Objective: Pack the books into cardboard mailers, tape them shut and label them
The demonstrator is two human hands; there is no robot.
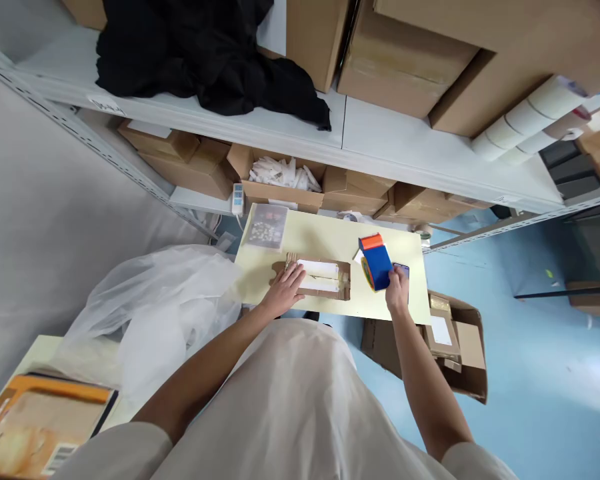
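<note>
Running across the top of the view, a metal shelf rack [390, 143] carries big cardboard boxes [405, 60] and a heap of black cloth [205, 57], with smaller cartons [195, 167] tucked on the level below. Under it stands a pale yellow worktop [325, 237], and to its left billows a large clear plastic bag [145, 313]; on the blue floor to the right sits an open cardboard box [460, 347]. In the middle of the worktop lies a flat brown cardboard mailer [325, 280] with a white label on its face. The left hand [286, 288] lies flat on the mailer's left end, fingers spread, its grip apart and pressing down rather than closed on anything. Just right of the mailer, standing on the worktop, is a blue tape dispenser [377, 263] with an orange top. The right hand [397, 292] has its grip wrapped on the dispenser's right side, beside a dark phone [403, 269] that lies partly under the fingers. At the worktop's back left corner rests a small clear packet [267, 227], and a white power strip [238, 198] hangs just behind it.
</note>
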